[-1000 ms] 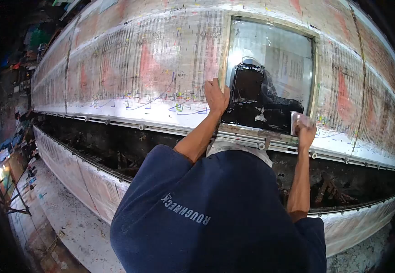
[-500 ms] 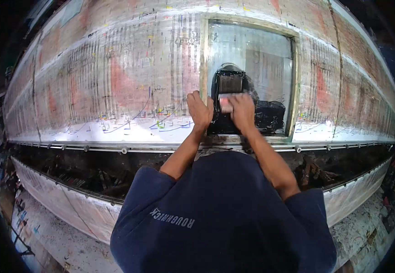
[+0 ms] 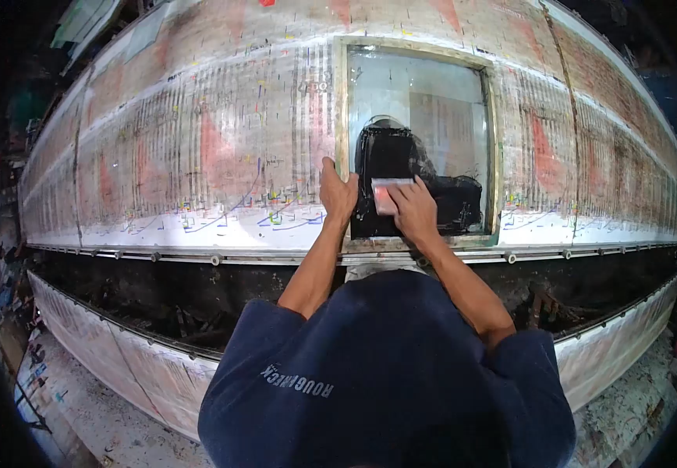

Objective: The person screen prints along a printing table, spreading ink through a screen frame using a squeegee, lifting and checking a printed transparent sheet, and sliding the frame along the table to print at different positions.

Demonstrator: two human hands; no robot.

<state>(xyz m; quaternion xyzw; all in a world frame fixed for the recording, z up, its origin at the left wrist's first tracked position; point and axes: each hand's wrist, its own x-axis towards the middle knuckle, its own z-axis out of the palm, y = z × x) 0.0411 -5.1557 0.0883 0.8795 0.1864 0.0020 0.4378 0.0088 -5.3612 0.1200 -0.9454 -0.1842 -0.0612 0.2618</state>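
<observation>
A wooden-framed screen [image 3: 448,117] lies on the long, stained table, with black ink [image 3: 451,204] spread over its lower part. My left hand [image 3: 339,191] is at the left side of the frame [image 3: 342,101], thumb apart from the fingers, which point up along the wood. Lower on the screen, my right hand [image 3: 416,209] grips a pale, pinkish flat scraper [image 3: 386,196] over the black ink. The scraper's lower edge is somewhat blurred.
A metal rail [image 3: 260,259] with round stops runs along the table's near edge. Beyond a dark gap stands a second long table [image 3: 143,366], on my side. Colored marks cover the table surface [image 3: 221,156]. Clutter lies at the far left.
My right hand and the scraper have moved from the screen's lower right corner to its lower left part. My left hand stays by the frame's left side, and its fingers have straightened.
</observation>
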